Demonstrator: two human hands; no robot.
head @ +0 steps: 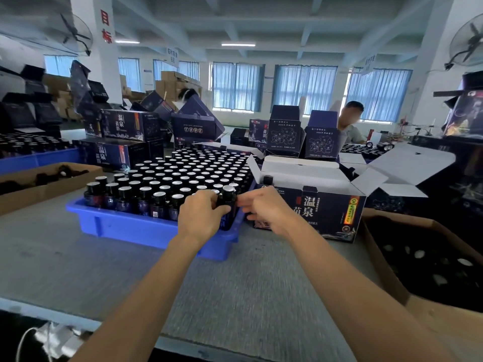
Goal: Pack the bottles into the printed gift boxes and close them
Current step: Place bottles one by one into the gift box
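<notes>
Left hand [201, 212]: clamped around a dark bottle [228, 202] at the blue tray's [125, 226] right corner.
Right hand [264, 207]: fingers apart, touching it.
Advice: lift straight, then lower upright into the open gift box [313, 205].

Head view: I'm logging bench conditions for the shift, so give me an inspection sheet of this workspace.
Surface: grey table, bare in front.
Job's things: blue tray full of dark capped bottles; open printed gift box to its right, one bottle top visible inside.
Clutter: cardboard cartons left and right; stacked printed boxes behind.
Hands: left hand grips a raised bottle; right hand reaches for it, fingers open.
Cables: white cable at the near left edge.
Surroundings: another seated person, curtained windows, wall fans.
</notes>
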